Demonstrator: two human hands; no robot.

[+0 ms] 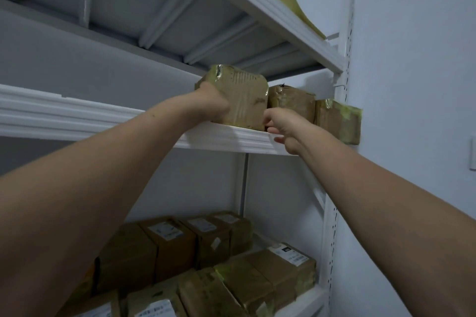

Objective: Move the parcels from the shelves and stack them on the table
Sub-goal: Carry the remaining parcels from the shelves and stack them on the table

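A brown taped parcel (244, 95) stands on the upper white shelf (231, 139), tipped slightly toward me. My left hand (211, 104) grips its left side, fingers hidden behind it. My right hand (282, 127) is at the parcel's lower right corner, fingers curled at the shelf edge; whether it holds the parcel is unclear. Two more brown parcels (291, 101) (337, 119) sit to the right on the same shelf. No table is in view.
The lower shelf holds several brown labelled parcels (206, 260) packed in rows. A higher shelf (257, 0) overhangs closely above the parcel, with a yellowish sheet (296, 8) on it. A white slotted upright (346, 41) and the wall close off the right side.
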